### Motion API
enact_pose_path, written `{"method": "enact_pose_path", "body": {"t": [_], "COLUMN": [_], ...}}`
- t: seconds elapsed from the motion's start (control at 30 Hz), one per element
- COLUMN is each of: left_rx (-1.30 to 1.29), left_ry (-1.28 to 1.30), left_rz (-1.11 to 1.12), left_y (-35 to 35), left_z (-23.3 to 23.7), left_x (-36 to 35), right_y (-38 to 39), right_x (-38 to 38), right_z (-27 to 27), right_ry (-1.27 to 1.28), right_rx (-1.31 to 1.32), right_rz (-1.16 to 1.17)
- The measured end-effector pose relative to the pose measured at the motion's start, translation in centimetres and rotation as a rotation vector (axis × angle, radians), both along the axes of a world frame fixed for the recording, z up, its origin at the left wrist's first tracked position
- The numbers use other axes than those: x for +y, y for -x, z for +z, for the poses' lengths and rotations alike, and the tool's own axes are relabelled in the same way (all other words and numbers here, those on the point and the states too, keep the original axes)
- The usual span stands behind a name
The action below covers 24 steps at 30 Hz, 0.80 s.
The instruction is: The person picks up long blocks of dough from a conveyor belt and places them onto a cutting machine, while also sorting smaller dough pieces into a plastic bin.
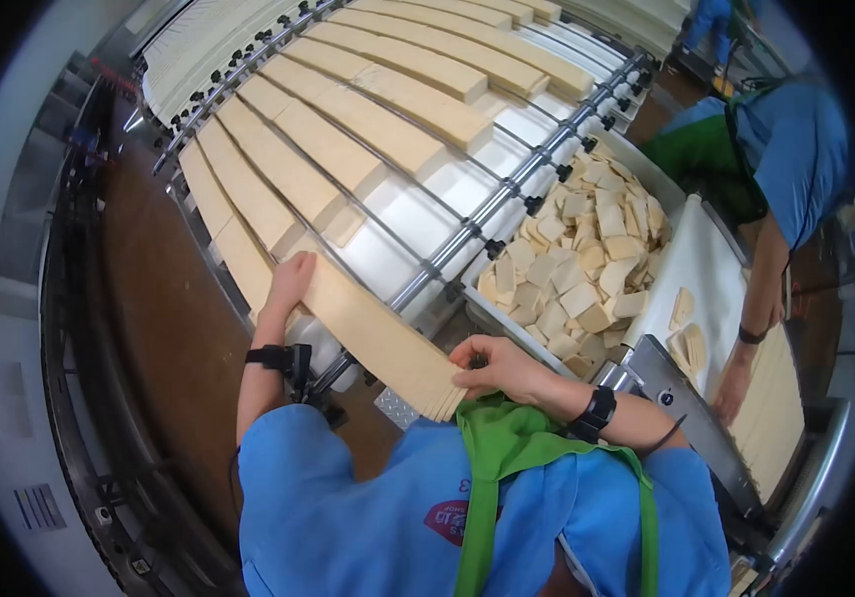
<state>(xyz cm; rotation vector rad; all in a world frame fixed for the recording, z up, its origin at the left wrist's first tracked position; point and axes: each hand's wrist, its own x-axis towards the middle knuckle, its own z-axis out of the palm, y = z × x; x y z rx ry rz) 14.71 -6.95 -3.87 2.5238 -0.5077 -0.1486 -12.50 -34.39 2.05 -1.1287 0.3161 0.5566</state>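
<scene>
A long stack of thin pale-yellow sheets [382, 333], which look like dough or tofu sheets, slants from the conveyor edge toward my body. Its far end is under my left hand [295, 281], whose fingers are curled closed on the stack's side. My right hand [507, 370] pinches the near end between thumb and fingers, where the separate layers show. More long stacks [323, 149] lie side by side on the white conveyor belt [412, 214], with thin metal rods running between the lanes.
A steel bar with black knobs [467, 234] crosses the conveyor's near side. To its right stands a white bin [547, 353] heaped with small cut pieces [586, 249]. A co-worker [795, 149] in blue and green reaches toward sheets on another belt [701, 269] at right.
</scene>
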Motion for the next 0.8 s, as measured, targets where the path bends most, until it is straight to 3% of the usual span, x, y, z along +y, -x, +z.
{"method": "enact_pose_path", "body": {"t": [0.1,0.23,0.43,0.57,0.67,0.8], "left_rx": [-0.296,-0.534,-0.694,-0.244,0.033,0.006], "left_ry": [-0.282,-0.24,-0.121,0.32,0.568,0.474], "left_rz": [-0.323,-0.338,0.026,0.399,0.428,0.439], "left_y": [-0.3,-0.2,-1.6,-2.7,-2.5,-2.4], "left_z": [1.6,2.8,1.1,-1.9,-3.3,-3.6], "left_x": [0.2,0.3,0.5,0.1,0.0,-0.3], "right_y": [-0.4,-0.8,-3.7,-4.7,-4.6,-4.6], "right_x": [1.2,2.7,5.4,5.6,5.7,5.8], "right_z": [1.7,1.3,-0.5,-0.8,-0.9,-1.0], "right_ry": [0.033,-0.014,-0.076,-0.051,-0.018,0.016], "right_rx": [-0.004,0.018,0.019,0.023,0.006,-0.04], "right_rz": [0.076,0.052,-0.01,-0.032,-0.04,-0.05]}}
